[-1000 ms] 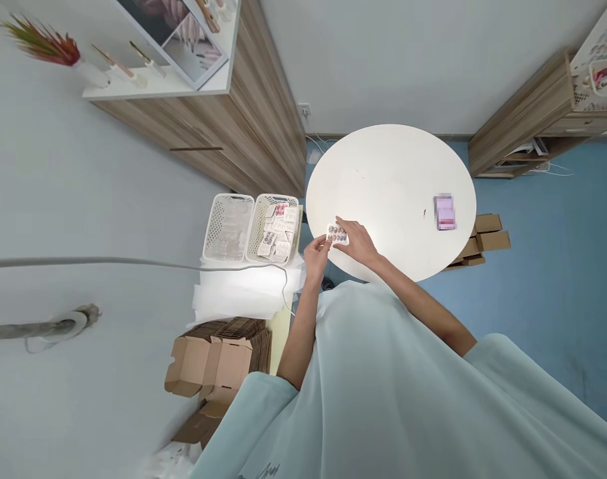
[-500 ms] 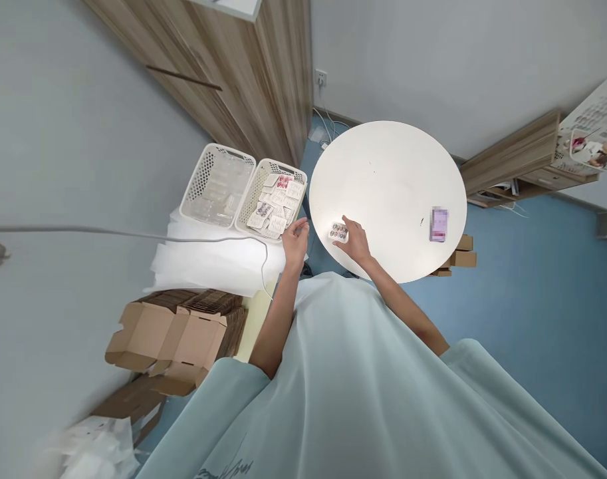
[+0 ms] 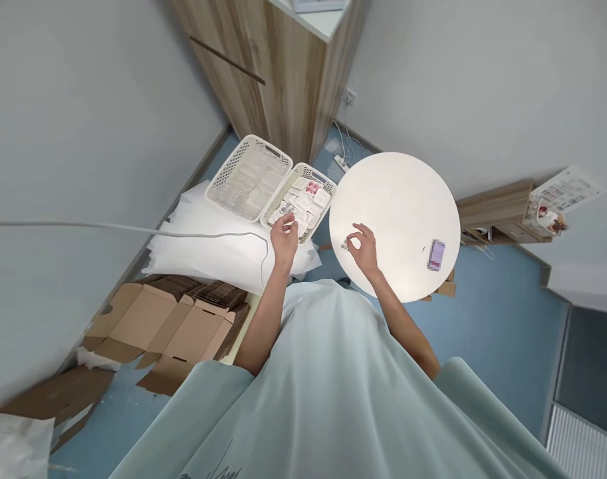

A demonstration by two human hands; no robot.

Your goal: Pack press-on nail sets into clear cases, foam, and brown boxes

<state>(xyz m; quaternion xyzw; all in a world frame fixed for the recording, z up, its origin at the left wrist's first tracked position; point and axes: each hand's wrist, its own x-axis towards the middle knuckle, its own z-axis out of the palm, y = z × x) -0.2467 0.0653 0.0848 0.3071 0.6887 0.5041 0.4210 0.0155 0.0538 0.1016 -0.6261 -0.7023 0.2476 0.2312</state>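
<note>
My left hand (image 3: 284, 243) is over the near edge of the right-hand white basket (image 3: 328, 211). Its fingers are loosely curved and apart, with nothing visible in them. Small white packets (image 3: 303, 199), some showing pink or dark patterns, fill that basket. Above the left edge of the round white table (image 3: 397, 199), my right hand (image 3: 364, 250) has thumb and forefinger curled into a ring. At their tips is a small white pack with rows of coloured oval pieces (image 3: 344, 245), mostly hidden by the fingers and glare.
Left of the packets stands another white basket (image 3: 248, 176) with clear plastic pieces. White sheets (image 3: 218, 256) lie beneath, beside flattened cardboard boxes (image 3: 173, 329). A blurred purple item (image 3: 436, 255) lies on the table's right. A grey cable (image 3: 133, 227) crosses the left side.
My left hand has moved from beside the basket's right edge to over its near edge. My right hand has turned, covering more of the small pack. The camera view has shifted.
</note>
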